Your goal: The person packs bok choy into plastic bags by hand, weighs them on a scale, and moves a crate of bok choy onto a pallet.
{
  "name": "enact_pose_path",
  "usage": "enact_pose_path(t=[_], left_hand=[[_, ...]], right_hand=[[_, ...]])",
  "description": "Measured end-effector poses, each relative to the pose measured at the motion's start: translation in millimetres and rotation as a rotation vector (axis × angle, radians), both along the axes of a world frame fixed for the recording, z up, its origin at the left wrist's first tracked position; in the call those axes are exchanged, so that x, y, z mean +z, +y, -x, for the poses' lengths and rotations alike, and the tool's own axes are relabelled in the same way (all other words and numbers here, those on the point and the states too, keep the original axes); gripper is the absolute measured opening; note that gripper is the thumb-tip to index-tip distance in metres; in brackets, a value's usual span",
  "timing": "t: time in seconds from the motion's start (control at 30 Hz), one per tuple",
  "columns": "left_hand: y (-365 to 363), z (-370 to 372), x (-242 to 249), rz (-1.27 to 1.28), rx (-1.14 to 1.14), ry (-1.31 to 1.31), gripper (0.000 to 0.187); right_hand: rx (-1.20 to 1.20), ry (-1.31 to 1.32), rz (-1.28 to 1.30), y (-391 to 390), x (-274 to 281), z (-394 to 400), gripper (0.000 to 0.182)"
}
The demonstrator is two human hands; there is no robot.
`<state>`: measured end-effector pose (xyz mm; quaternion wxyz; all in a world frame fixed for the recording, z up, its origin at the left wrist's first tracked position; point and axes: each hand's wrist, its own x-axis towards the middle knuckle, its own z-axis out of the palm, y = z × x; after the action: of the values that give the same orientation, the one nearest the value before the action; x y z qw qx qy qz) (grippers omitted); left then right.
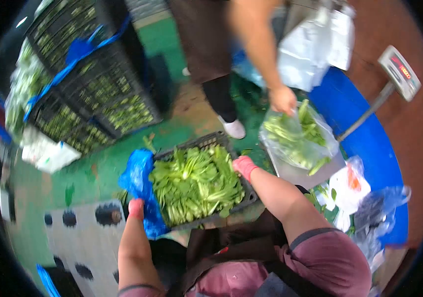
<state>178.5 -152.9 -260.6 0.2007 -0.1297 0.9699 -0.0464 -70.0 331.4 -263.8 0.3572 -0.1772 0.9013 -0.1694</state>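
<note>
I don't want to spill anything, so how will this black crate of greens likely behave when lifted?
The crate looks like rigid plastic, so it should barely flex. Filled with leafy greens, it may feel fairly heavy. Those greens look loosely piled, so some could slide off if it tilts.

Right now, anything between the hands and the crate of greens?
Left hand: blue plastic lies between it and the left side of the black crate. Right hand, at the right rim: nothing visible in the way.
</note>
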Motion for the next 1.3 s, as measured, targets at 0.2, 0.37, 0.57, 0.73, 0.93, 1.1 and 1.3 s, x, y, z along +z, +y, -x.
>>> enact_pose_path(t=[0.2,0.37,0.57,0.73,0.93,1.1,1.3], left_hand=[[38.7,-16.3,59.0,-1.342,1.111,0.710,0.010],[28.6,-23.8,78.2,-1.497,1.102,0.626,0.028],[132.5,3.4,196.6,-1.606,1.075,0.548,0.046],[216.0,70.8,213.8,-1.793,0.879,0.440,0.047],[340.4,188.8,253.6,-1.957,0.480,-0.015,0.038],[463.9,290.6,186.2,-1.809,0.561,-0.114,0.038],[514.3,333.5,166.4,-1.894,0.402,-0.227,0.043]], right_hand=[[-0.768,-0.267,0.622,26.2,130.1,-65.1,0.063],[-0.634,-0.148,0.549,70.1,186.8,-98.9,0.036],[-0.687,-0.035,0.543,112.3,210.1,-115.4,0.043],[-0.881,0.061,0.653,209.7,253.8,-93.2,0.036],[-0.970,0.110,-0.001,374.0,228.3,-6.6,0.021],[-0.415,0.789,-0.571,525.2,103.5,11.5,0.013],[-1.179,0.317,-0.181,516.8,194.8,-12.0,0.030]])
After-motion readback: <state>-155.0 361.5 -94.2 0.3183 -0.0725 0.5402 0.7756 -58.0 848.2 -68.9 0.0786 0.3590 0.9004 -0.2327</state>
